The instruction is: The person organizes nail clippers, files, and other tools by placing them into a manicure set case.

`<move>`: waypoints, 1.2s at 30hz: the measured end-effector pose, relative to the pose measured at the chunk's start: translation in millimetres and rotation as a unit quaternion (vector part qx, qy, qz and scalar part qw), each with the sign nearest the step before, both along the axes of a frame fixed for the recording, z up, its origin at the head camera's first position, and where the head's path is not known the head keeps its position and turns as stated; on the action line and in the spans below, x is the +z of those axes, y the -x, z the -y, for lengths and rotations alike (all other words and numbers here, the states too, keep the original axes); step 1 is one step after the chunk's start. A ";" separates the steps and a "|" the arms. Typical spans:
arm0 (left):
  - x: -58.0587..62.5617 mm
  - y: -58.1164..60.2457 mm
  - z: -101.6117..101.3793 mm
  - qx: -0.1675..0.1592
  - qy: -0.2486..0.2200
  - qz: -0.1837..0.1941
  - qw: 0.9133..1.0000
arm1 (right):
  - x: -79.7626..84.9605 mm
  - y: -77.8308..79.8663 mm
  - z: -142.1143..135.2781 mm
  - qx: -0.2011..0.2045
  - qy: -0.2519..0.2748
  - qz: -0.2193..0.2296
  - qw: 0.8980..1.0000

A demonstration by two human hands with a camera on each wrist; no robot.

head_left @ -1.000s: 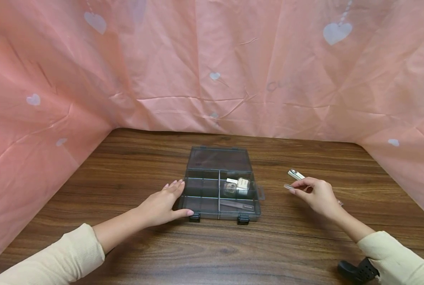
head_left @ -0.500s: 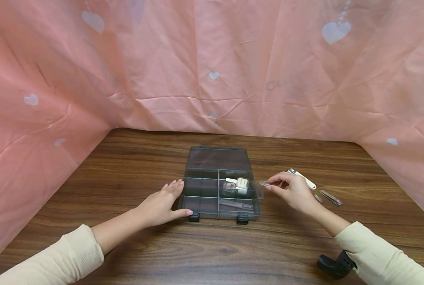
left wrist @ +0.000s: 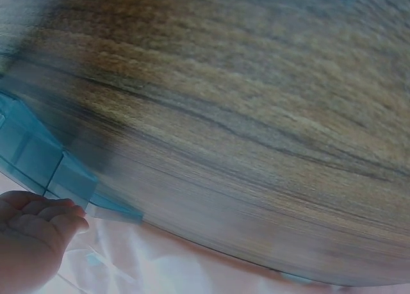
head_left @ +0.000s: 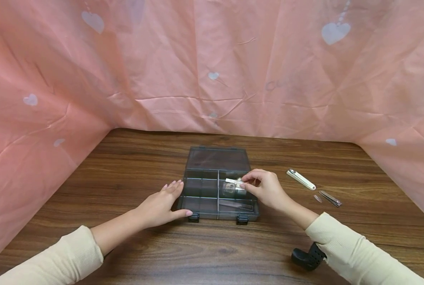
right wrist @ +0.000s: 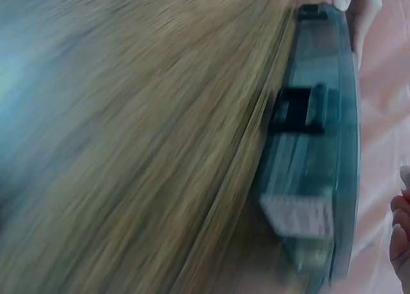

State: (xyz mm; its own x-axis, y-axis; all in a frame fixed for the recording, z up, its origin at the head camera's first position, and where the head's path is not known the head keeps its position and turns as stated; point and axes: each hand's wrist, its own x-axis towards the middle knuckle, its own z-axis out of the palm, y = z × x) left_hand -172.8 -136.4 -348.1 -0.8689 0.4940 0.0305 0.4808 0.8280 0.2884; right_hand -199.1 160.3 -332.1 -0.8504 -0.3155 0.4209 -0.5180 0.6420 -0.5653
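A smoky clear organiser box (head_left: 216,158) lies with its lid folded back on the table. My left hand (head_left: 162,205) rests along its left side, fingers straight and thumb at the front edge near a latch. Over the right-hand compartments, my right hand (head_left: 267,188) pinches a small clear oval piece between thumb and forefinger; against the pale things below, its outline barely shows. Under those fingertips are a small clear jar (head_left: 229,187) and white-labelled items, partly covered by the hand. A flat grey strip (head_left: 236,204) lies in the front right compartment.
Right of the box lie a white-handled nail clipper (head_left: 301,179), a smaller metal nail clipper (head_left: 330,198) and another small clear oval piece (head_left: 317,198). Two black latches stick out at the box front. A pink curtain (head_left: 212,71) surrounds the table.
My right hand has moved left from beside the nail clippers to over the box, carrying the small clear oval piece. The left hand stays on the box's left side.
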 end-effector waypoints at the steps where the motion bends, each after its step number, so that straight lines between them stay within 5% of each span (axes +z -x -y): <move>1: 0.2 -0.1 -0.1 0.000 0.000 -0.001 1.000 | -0.1 0.8 4.6 0.004 0.003 0.001 1.000; 18: 1.5 0.5 -2.3 -0.002 -0.001 0.000 1.000 | 3.4 24.7 69.7 0.037 0.006 0.044 0.998; 27: 1.0 1.9 -2.6 0.000 0.002 -0.002 1.000 | -4.2 34.0 83.4 0.041 -0.010 0.076 0.996; 36: 0.6 1.8 -2.3 0.001 0.001 0.000 1.000 | -14.2 36.2 91.0 0.025 -0.051 0.064 0.996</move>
State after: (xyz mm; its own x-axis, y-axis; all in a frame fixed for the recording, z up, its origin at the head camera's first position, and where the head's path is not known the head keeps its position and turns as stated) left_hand -174.5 -134.1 -347.5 -0.8696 0.4929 0.0301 0.4798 0.8290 0.2874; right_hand -235.3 69.3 -346.3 -0.8772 -0.3939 0.2746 -0.4788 0.6746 -0.5618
